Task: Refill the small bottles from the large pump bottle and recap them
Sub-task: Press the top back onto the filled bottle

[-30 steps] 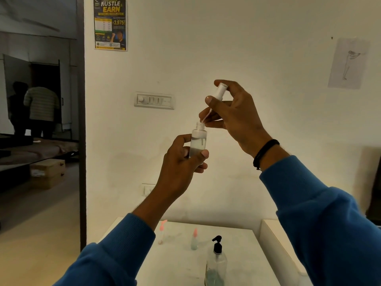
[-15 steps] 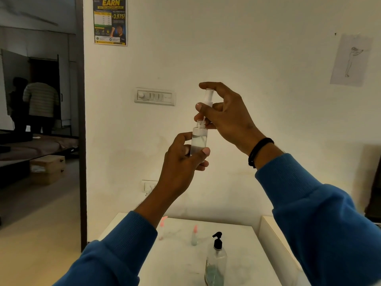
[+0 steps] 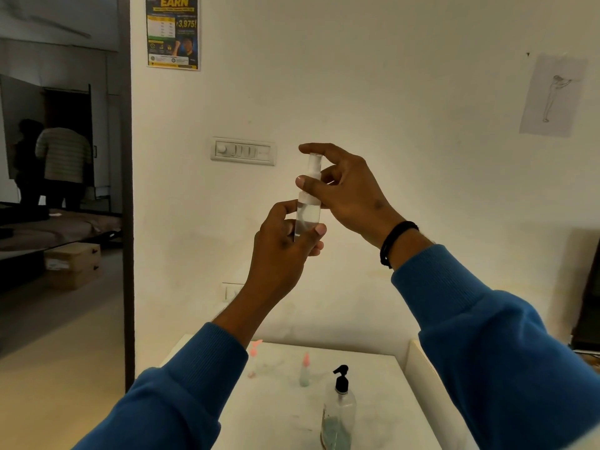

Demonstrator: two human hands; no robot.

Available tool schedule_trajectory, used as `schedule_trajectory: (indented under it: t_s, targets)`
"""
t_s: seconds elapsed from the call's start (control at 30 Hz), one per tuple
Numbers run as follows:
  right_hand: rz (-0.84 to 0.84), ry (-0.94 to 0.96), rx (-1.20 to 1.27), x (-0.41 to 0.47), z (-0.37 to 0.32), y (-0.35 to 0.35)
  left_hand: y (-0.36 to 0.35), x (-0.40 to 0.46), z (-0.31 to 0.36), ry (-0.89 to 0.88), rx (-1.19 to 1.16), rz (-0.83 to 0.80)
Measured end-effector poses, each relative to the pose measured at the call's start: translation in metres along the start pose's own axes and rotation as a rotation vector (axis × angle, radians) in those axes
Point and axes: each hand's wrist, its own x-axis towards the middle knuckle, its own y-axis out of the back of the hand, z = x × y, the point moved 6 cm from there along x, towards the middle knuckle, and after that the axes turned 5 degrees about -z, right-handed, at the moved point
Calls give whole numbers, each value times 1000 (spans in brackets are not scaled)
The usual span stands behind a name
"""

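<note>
I hold a small clear bottle (image 3: 306,219) upright at chest height, in front of the wall. My left hand (image 3: 282,245) grips its lower body. My right hand (image 3: 344,190) pinches the white spray cap (image 3: 313,170), which sits on the bottle's neck. Down on the white table (image 3: 276,417) stands the large pump bottle (image 3: 339,414) with a black pump and a little bluish liquid. Behind it stand a small bottle with a pink cap (image 3: 305,370) and another small pink-capped bottle (image 3: 253,358), partly hidden by my left sleeve.
The wall is close behind the table, with a switch plate (image 3: 243,151) at hand height. A white ledge (image 3: 422,368) adjoins the table's right side. At the left an open doorway shows a room where two people (image 3: 52,164) stand.
My right hand lowered the spray cap, its tube sliding into the small bottle, until the cap sat on the neck. Both hands drifted slightly down in view.
</note>
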Motion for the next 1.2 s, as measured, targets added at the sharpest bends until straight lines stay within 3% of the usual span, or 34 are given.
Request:
schedule_trajectory:
  t_s: [1.2]
  targets:
    - [68,-64,-66,-1,0,10,-4,-3,-3,-7,50,18]
